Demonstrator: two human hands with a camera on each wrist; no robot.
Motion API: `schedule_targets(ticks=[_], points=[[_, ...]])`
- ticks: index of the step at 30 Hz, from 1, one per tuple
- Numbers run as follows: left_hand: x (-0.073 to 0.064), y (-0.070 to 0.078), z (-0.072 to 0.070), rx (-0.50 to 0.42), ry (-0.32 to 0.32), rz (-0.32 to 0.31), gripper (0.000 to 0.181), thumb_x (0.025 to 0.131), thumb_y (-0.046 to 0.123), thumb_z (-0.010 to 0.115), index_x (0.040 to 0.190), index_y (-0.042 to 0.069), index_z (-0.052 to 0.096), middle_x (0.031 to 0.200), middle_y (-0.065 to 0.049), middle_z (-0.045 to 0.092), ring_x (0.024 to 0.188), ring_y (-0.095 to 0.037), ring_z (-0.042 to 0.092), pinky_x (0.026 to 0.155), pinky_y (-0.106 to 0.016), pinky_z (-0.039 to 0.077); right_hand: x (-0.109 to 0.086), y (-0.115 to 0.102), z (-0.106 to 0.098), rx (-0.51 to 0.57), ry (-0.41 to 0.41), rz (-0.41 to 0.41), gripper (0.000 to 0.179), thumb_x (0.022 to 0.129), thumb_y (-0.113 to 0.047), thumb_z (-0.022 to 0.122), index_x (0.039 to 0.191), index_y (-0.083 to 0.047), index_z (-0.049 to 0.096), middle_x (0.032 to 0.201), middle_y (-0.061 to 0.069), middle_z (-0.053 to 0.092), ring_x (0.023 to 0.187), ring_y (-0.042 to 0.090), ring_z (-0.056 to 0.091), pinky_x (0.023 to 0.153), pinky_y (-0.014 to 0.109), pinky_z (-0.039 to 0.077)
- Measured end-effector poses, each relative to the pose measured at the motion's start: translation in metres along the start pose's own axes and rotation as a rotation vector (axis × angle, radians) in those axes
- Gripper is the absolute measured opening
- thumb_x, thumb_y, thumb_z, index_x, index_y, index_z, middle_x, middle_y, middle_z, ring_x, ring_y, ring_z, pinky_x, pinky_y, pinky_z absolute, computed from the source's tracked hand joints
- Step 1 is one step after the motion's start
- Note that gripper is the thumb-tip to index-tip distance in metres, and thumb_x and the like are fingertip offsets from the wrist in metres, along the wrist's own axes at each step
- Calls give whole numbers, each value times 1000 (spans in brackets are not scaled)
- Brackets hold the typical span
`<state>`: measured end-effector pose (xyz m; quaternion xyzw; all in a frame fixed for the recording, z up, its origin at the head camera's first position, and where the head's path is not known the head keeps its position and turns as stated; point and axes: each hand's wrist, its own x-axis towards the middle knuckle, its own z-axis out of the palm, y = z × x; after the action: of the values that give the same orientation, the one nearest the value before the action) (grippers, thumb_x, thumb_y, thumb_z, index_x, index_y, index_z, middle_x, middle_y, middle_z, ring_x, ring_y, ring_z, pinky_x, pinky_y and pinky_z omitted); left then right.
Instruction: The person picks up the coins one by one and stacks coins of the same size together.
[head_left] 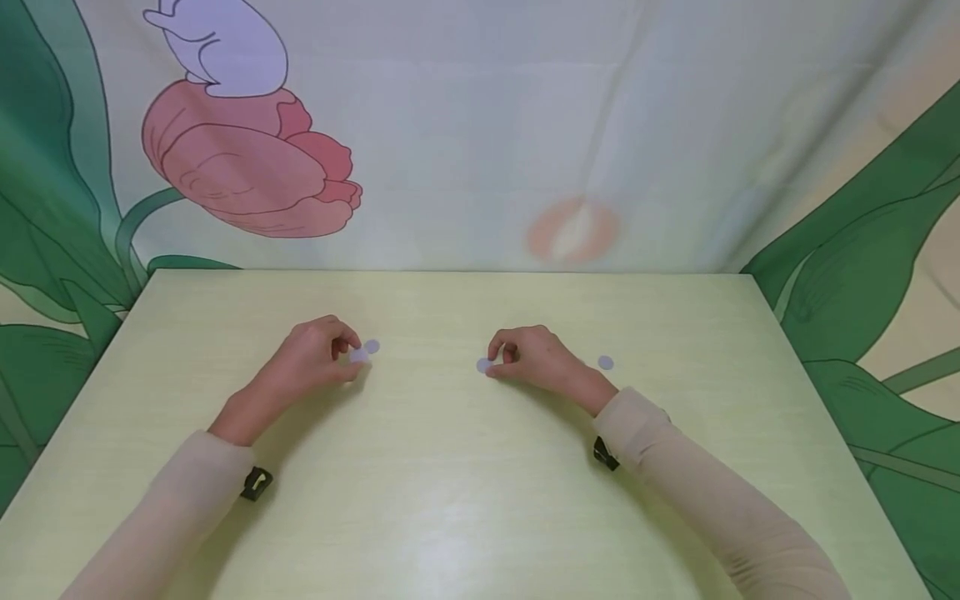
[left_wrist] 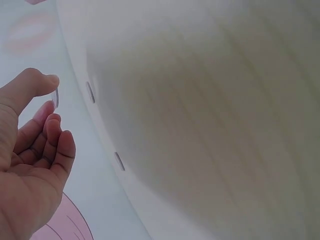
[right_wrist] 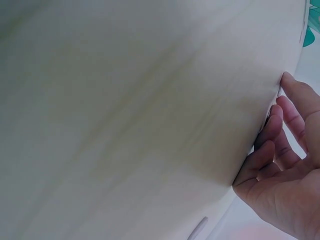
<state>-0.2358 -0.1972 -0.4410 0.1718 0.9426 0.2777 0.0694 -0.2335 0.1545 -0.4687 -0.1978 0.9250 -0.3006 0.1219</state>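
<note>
My left hand (head_left: pixel 315 352) is over the left half of the table and pinches a small pale lilac disc (head_left: pixel 358 356) between thumb and fingertip. The left wrist view shows this disc (left_wrist: pixel 56 98) edge-on, raised off the table. Just beyond it a second disc (head_left: pixel 372 345) lies flat. Right of the middle, my right hand (head_left: pixel 538 358) rests low on the table, its thumb and forefinger on opposite edges of another disc (head_left: pixel 483 365). In the right wrist view that disc (right_wrist: pixel 280 91) is a thin sliver at table level.
One more lilac disc (head_left: pixel 605 362) lies on the table behind the right wrist. The pale wooden table (head_left: pixel 450 467) ends at a printed curtain (head_left: pixel 465 150) at the back. Green leaf-patterned cloth (head_left: pixel 862 267) hangs along the sides.
</note>
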Motion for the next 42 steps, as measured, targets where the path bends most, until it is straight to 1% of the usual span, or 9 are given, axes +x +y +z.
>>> schedule_targets(ticks=[7, 13, 21, 25, 30, 36, 42], points=[[4, 7, 2, 62, 29, 55, 25, 80, 8, 81, 99, -2, 68, 91, -11, 59, 81, -24, 54, 69, -33, 47, 0, -4, -2, 0, -9, 1, 18, 90, -29, 79, 100, -18, 69, 77, -4, 60, 69, 11, 49, 74, 29, 42], [10, 14, 6, 92, 35, 89, 24, 80, 8, 80, 98, -2, 68, 91, -10, 59, 81, -23, 55, 71, -33, 48, 1, -4, -3, -5, -10, 11, 17, 91, -29, 79, 100, -19, 69, 78, -4, 60, 69, 12, 49, 73, 29, 42], [18, 25, 10, 81, 32, 134, 21, 79, 7, 78, 95, 0, 68, 91, -11, 59, 82, -23, 55, 72, -34, 48, 2, -4, -3, -7, -12, 8, 17, 91, -29, 78, 101, -18, 69, 77, -4, 60, 69, 12, 50, 73, 29, 42], [21, 31, 13, 82, 41, 173, 20, 78, 7, 77, 94, 0, 69, 89, -10, 59, 80, -22, 54, 72, -33, 47, 1, -4, -3, 1, -8, -1, 17, 91, -28, 79, 101, -18, 70, 77, -4, 60, 68, 12, 49, 72, 29, 42], [25, 37, 18, 102, 38, 212, 18, 78, 8, 76, 93, 1, 69, 88, -8, 58, 79, -21, 55, 71, -33, 48, 0, -5, -1, 9, -11, -8, 16, 91, -29, 78, 101, -18, 70, 78, -4, 60, 68, 11, 48, 72, 28, 42], [33, 49, 25, 115, 27, 275, 18, 80, 10, 76, 94, 2, 69, 88, -7, 57, 78, -20, 54, 71, -33, 48, -3, -8, -3, -1, 0, 14, 17, 91, -27, 79, 101, -17, 70, 77, -3, 60, 67, 11, 48, 72, 28, 41], [38, 63, 29, 108, 5, 288, 20, 80, 11, 77, 95, 1, 69, 88, -8, 57, 78, -20, 53, 71, -32, 48, -2, -6, -3, 6, -4, 7, 17, 91, -27, 79, 101, -16, 70, 77, -3, 60, 67, 11, 48, 72, 28, 41]])
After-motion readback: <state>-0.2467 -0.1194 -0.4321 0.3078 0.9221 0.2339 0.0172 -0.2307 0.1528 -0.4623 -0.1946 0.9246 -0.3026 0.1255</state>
